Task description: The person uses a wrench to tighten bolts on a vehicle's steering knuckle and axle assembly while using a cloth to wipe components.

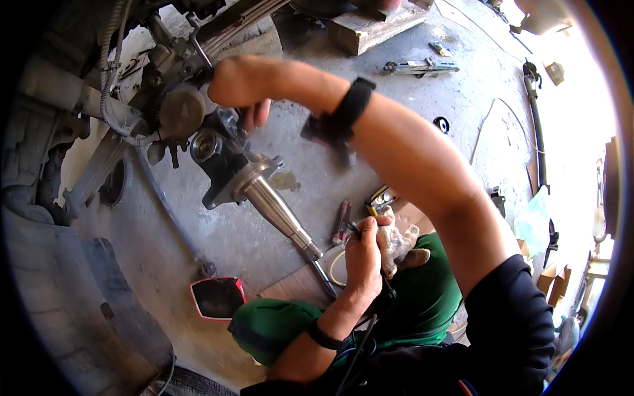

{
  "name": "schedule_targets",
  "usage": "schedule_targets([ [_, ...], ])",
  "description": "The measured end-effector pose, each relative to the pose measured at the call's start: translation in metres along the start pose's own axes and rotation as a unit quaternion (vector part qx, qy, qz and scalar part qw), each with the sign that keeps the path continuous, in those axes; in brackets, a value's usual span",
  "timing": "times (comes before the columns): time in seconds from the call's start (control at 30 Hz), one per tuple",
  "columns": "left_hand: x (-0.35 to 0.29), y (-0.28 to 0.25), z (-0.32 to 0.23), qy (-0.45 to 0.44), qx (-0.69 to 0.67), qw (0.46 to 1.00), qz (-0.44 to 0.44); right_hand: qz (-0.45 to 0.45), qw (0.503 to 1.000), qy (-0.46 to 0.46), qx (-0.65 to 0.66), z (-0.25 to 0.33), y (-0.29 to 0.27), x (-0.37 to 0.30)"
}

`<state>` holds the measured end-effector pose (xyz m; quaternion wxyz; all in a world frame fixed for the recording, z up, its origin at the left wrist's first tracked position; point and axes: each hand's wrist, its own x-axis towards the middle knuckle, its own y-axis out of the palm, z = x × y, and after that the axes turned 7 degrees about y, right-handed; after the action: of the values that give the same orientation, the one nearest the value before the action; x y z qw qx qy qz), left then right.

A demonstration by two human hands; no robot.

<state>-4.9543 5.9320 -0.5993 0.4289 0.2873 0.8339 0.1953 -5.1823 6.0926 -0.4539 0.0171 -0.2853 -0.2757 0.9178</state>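
Observation:
My right hand [239, 84] reaches across to the upper left, slightly blurred. Its fingers curl down over the top of a steering knuckle [228, 170]; what they grip is hidden. From the knuckle a shiny, tapered spindle [281, 208] points down toward my legs. Beside that hand are a round metal cap [183, 113] and a bent metal bar [200, 47]. My left hand [363, 259] is closed in a fist above my lap, around a dark, thin thing I cannot make out. A soiled white work glove [396, 244] lies against it.
Vehicle underparts with a corrugated hose [105, 79] fill the left. A red-rimmed dark tray [218, 298] sits on the floor below. Red-handled pliers [342, 221] lie near my left hand. Farther off are a wooden block [373, 30], a metal tool [422, 67] and a black ring [441, 124].

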Motion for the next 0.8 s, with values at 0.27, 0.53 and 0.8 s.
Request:
schedule_targets([
  [0.27,0.002,-0.005,-0.004,-0.011,-0.004,1.0,-0.019,-0.04,0.997,-0.044,-0.058,-0.016,-0.002,-0.007],
  [0.53,0.006,-0.005,-0.004,-0.021,0.006,1.0,-0.011,-0.323,0.848,-0.409,-0.098,-0.078,0.061,-0.027],
  [0.8,0.006,-0.002,-0.006,-0.018,0.012,1.0,-0.001,-0.312,0.89,-0.299,-0.146,-0.063,0.063,-0.025],
])
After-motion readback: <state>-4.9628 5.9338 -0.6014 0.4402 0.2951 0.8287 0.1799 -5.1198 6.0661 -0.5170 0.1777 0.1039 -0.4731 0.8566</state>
